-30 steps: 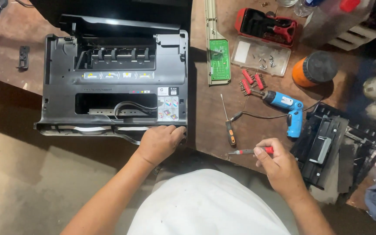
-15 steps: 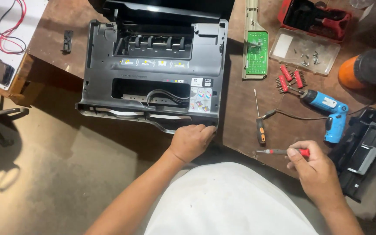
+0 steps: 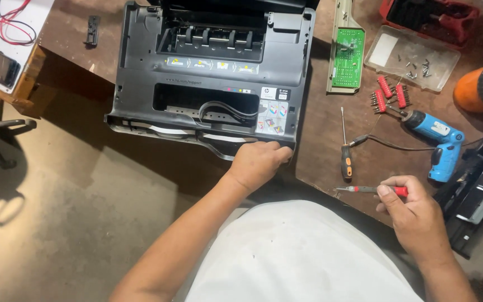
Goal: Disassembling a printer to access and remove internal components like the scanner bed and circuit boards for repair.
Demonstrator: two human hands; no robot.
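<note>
- Left hand (image 3: 259,162) grips the front edge of the opened printer (image 3: 208,72) on the table (image 3: 331,140).
- Right hand (image 3: 415,215) pinches a red screwdriver (image 3: 371,189).
- Likely step: steadying before unscrewing; the tip must meet a screw.

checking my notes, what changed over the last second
Little changed on the table; the view swung left, so everything sits further right in frame. The left hand still grips the printer at its front right corner, and the right hand still holds the red screwdriver. The blue drill lies as before.
</note>
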